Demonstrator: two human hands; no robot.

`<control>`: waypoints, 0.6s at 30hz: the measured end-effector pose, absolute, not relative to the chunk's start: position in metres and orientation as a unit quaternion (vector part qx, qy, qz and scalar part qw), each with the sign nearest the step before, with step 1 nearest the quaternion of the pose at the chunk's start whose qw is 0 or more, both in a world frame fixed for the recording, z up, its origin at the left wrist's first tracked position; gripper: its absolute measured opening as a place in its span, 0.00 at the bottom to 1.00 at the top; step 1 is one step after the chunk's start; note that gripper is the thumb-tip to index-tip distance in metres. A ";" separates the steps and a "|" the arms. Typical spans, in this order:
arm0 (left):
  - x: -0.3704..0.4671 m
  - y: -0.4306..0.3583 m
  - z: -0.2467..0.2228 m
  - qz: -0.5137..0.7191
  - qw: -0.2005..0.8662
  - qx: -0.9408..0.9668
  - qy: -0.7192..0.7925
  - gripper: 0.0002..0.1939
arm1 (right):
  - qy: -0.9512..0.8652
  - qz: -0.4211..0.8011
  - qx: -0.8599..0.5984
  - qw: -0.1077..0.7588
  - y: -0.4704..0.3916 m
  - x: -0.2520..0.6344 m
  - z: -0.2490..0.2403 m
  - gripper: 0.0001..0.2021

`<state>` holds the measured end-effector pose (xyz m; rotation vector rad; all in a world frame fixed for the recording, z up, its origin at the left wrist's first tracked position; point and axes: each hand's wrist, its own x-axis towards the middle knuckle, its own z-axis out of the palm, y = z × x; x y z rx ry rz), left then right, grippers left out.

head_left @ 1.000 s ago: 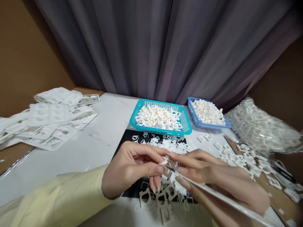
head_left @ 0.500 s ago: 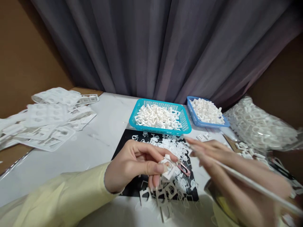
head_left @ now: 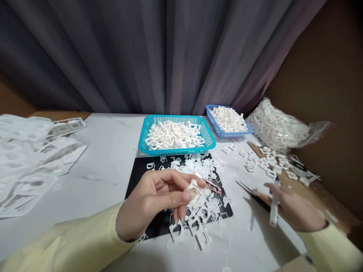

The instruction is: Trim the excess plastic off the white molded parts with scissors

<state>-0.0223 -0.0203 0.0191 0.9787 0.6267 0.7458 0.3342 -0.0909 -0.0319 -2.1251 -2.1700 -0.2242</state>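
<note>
Pinched between the thumb and fingers of my left hand (head_left: 163, 196) is a small white plastic piece (head_left: 195, 190), partly covered by the fingertips. It is above a black mat (head_left: 141, 189) strewn with thin white scraps (head_left: 198, 166) and cut-out pieces. A slim pink tool (head_left: 213, 186) lies beside the fingertips. My right hand (head_left: 295, 207), closed and farther right, has a white stick-like tool (head_left: 274, 211) between its fingers. Dark tweezers (head_left: 261, 200) with bare metal tips also lie at those fingers, pointing left. Several flat white frames (head_left: 177, 230) overlap the mat's front edge.
Behind the mat stands a turquoise basket (head_left: 177, 152) heaped with white pieces; a blue basket (head_left: 232, 134) is to its right. A clear bag of pieces (head_left: 278, 126) and loose white pieces (head_left: 266, 162) are at the right. White plastic sheets (head_left: 25, 158) are piled at left.
My right hand has moved away from the left hand, to the right, with the white tool; tweezers now show at its fingers. The left hand keeps its piece. The view has turned right.
</note>
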 end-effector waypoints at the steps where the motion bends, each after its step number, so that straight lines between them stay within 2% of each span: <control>1: -0.023 -0.020 0.019 0.346 0.767 0.457 0.290 0.06 | -0.719 -0.051 -0.692 0.035 -0.095 0.338 -0.042 0.22; 4: -0.023 -0.022 0.020 0.352 0.744 0.483 0.299 0.07 | -0.735 0.000 -0.678 0.017 -0.099 0.341 -0.061 0.15; 8: -0.021 -0.023 0.019 0.378 0.690 0.525 0.325 0.09 | -0.731 0.032 -0.681 0.029 -0.088 0.343 -0.070 0.13; 14: -0.021 -0.015 0.018 0.401 0.590 0.590 0.378 0.07 | -0.716 0.110 -0.680 0.111 -0.066 0.345 -0.054 0.15; 18: -0.022 -0.006 0.013 0.379 0.592 0.583 0.407 0.08 | -0.711 0.169 -0.666 0.150 -0.060 0.330 -0.044 0.18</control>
